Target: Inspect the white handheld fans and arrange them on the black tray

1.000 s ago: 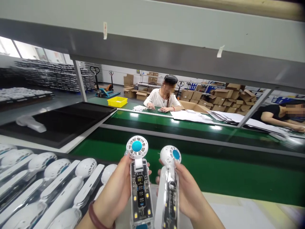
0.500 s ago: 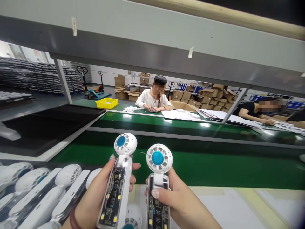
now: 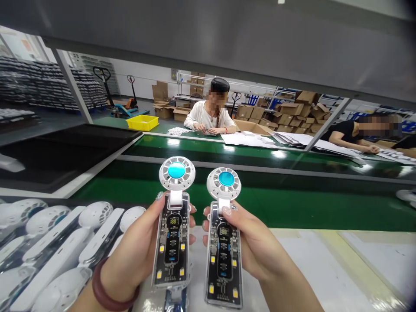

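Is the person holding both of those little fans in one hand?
No, the left hand holds one fan and the right hand holds the other fan.

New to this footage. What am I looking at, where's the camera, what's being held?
One camera, worn on a person's head, looks forward and down at their own bare hands. The left hand holds one handheld fan, the right hand another fan, both upright, clear-cased, displays lit. At left lies a tray of white fans. Ahead runs a green conveyor belt. Beyond it two other people work at a table, with cardboard boxes behind.
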